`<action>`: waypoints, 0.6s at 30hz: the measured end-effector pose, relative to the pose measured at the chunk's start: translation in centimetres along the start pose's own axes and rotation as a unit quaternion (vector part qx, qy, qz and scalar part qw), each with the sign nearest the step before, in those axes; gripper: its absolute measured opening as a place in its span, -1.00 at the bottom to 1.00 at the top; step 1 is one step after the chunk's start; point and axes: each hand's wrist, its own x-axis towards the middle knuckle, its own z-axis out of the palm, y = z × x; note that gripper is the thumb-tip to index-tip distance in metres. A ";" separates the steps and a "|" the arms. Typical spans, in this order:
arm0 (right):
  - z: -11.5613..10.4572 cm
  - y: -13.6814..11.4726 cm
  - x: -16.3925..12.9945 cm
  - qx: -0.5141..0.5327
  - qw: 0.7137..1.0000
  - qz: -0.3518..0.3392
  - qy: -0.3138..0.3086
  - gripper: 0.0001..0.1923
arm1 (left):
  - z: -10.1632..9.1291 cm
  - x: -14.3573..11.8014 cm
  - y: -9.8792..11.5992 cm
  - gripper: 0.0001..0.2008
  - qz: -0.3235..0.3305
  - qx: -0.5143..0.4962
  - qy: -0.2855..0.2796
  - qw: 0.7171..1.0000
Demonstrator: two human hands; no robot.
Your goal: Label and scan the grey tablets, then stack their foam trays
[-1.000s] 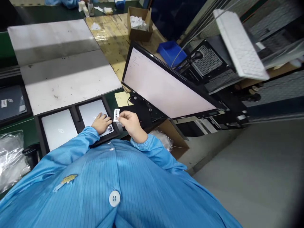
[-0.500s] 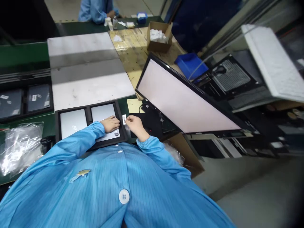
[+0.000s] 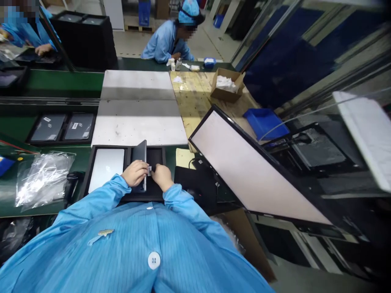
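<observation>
A black two-slot tray (image 3: 159,152) lies on the green bench in front of me. A silver tablet (image 3: 106,167) lies flat in its left slot. My left hand (image 3: 135,172) grips a second tablet (image 3: 139,152), which stands on its long edge over the right slot with its dark side facing right. My right hand (image 3: 161,177) is just right of it and pinches a small white barcode label (image 3: 149,169) against the tablet's near end. The two hands almost touch.
A large tilted monitor (image 3: 250,167) fills the right side. Plastic bags (image 3: 42,177) and a black cylinder (image 3: 71,181) lie left of the tray. Beyond are white boards (image 3: 137,118), a tray of dark tablets (image 3: 62,128), a cardboard box (image 3: 226,84), a blue bin (image 3: 265,123) and a co-worker (image 3: 171,40).
The right-slot tablet lay flat under my left hand; now it stands on edge in that hand. My right hand has brought the label from beside the tray to the tablet. The view tilted up.
</observation>
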 end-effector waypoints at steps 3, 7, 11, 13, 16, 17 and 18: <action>-0.9 2.6 -2.6 0.035 0.996 0.000 0.079 -0.76 | 2.5 -0.2 1.9 -0.63 0.003 0.002 -0.065 0.998; 0.9 7.4 -5.0 0.159 0.971 0.009 0.176 -0.63 | 5.8 0.5 3.3 -0.56 -0.059 0.002 -0.161 0.985; 4.8 9.3 -7.2 0.294 0.947 0.058 0.115 -0.43 | 2.9 -1.8 3.8 -0.51 -0.165 0.029 -0.103 0.981; 6.2 9.1 -8.2 0.305 0.945 0.081 0.080 -0.37 | -0.5 -5.0 4.0 -0.51 -0.287 0.093 -0.047 0.952; 6.9 8.7 -8.8 0.266 0.955 0.109 0.071 -0.35 | -5.1 -11.7 4.3 -0.44 -0.494 0.199 0.016 0.846; 6.9 8.6 -8.8 0.250 0.959 0.111 0.073 -0.37 | -6.0 -14.0 4.5 -0.39 -0.548 0.214 0.028 0.808; 7.0 8.6 -8.7 0.237 0.962 0.109 0.075 -0.39 | -6.5 -16.0 4.7 -0.31 -0.590 0.202 0.023 0.781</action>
